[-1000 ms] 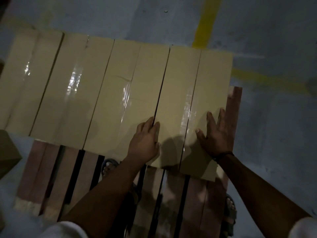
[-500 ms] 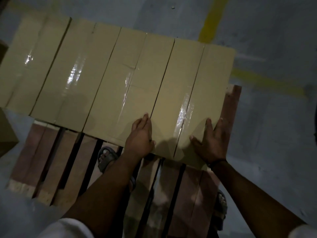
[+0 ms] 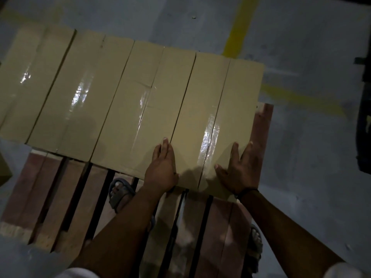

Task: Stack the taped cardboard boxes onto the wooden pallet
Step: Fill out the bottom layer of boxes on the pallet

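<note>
Now both hands lie flat, fingers straight, on the rightmost taped box (image 3: pixel 216 109) at frame centre: left hand (image 3: pixel 161 167) at its left edge, right hand (image 3: pixel 240 170) near its right corner. Boxes sit in a row across the wooden pallet (image 3: pixel 66 199), whose slats fill the lower frame.

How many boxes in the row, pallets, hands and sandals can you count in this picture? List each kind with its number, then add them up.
Boxes: 4
Pallet: 1
Hands: 2, the left hand and the right hand
Sandals: 2
Total: 9
</note>
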Available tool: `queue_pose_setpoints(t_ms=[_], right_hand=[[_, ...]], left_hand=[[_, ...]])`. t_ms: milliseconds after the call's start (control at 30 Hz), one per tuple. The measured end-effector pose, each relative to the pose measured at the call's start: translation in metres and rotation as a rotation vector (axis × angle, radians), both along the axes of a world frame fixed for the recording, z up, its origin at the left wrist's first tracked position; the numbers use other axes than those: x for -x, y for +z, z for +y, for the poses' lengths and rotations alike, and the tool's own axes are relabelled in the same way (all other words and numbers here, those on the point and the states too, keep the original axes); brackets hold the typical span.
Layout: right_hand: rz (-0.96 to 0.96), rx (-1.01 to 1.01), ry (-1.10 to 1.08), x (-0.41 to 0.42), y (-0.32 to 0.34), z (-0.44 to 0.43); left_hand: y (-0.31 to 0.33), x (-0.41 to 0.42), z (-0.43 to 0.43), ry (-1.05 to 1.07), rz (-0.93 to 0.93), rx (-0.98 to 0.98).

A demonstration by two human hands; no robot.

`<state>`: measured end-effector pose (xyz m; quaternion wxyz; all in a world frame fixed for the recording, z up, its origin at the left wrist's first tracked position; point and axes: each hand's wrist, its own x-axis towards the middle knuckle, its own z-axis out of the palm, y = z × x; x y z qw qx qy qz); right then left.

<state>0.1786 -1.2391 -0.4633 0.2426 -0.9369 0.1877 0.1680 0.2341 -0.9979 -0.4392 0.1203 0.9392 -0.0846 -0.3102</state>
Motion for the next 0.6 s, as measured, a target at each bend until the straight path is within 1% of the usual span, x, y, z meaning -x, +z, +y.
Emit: queue_pose_setpoints(t_ms=[133, 200, 333, 400, 500, 600], right_hand=[[-0.045, 0.011, -0.026, 0.000, -0.002, -0.003], [-0.091, 0.010, -0.008, 0.000, 0.003, -0.005], [-0.190, -0.062, 0.071, 0.012, 0.028, -0.005], [-0.217, -0.082, 0.112, 0.019, 0.048, -0.008], [-0.188, -0.104, 0.139, 0.033, 0.095, -0.016], [-0.200, -0.115, 0.187, 0.056, 0.141, -0.028]], left_hand=[[0.008, -0.001, -0.008, 0.017, 0.067, 0.016], [0.017, 0.001, -0.015, 0.054, 0.047, 0.055], [0.045, 0.014, -0.038, 0.070, 0.033, 0.086], [0.065, 0.027, -0.053, 0.050, 0.051, 0.110], [0.105, 0.054, -0.079, 0.014, 0.048, 0.136], [0.150, 0.087, -0.104, 0.052, 0.020, 0.166]])
